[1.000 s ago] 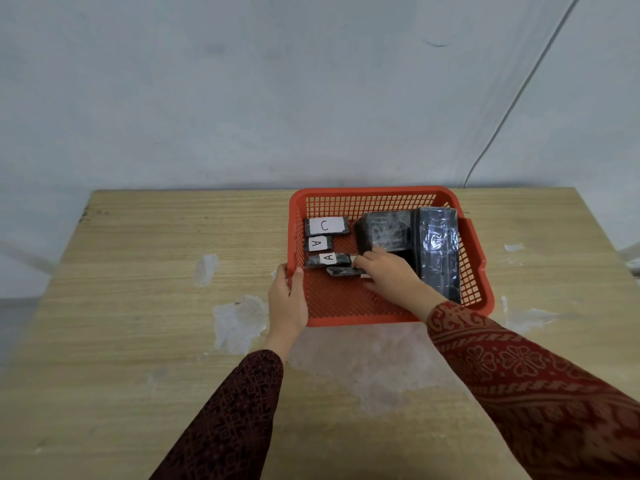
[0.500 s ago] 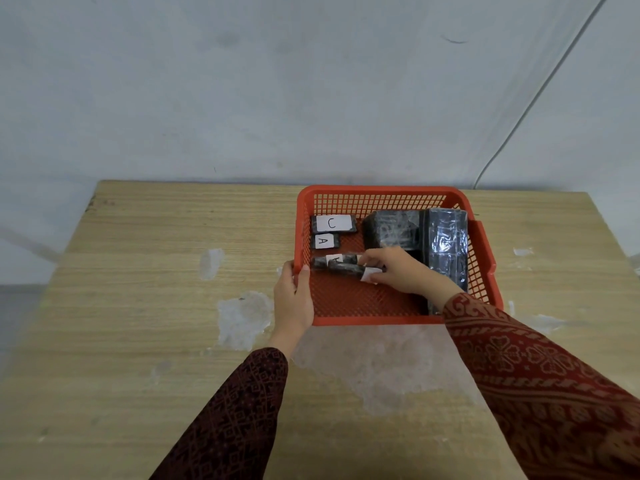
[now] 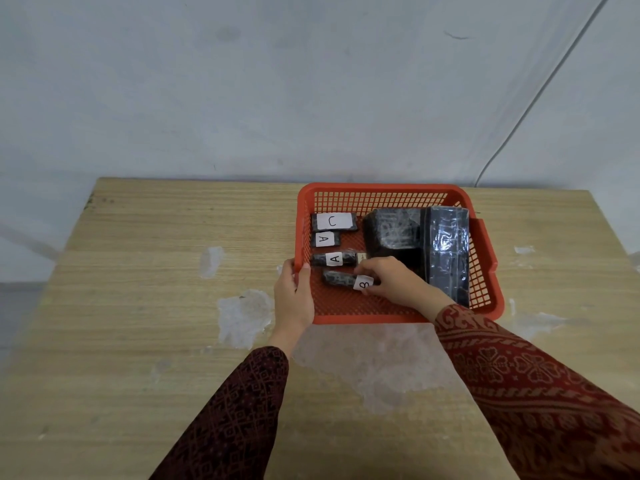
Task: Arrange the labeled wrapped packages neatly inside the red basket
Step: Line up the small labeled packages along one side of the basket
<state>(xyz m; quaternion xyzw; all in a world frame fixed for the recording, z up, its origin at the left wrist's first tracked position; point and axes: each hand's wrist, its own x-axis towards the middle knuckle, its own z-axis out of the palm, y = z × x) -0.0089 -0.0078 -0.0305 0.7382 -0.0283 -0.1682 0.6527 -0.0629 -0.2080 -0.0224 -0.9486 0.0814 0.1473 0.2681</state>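
Setting the B package into the red basket

Left hand [image 3: 294,296] clamps the red basket [image 3: 398,194] by its left rim, likely to steady it; inside, right hand [image 3: 391,282] pinches the B package [image 3: 341,278], lining it up under the C package [image 3: 333,221] and two A packages [image 3: 332,259].

red mesh basket [image 3: 483,244], black wrapped packages [image 3: 446,244], white labels [image 3: 334,221], maroon patterned sleeves [image 3: 540,386]

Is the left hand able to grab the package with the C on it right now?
Probably yes. The left hand grips the red basket at its left wall, and the C package lies uncovered just inside that wall, farther back. It would have to let go of the rim first.
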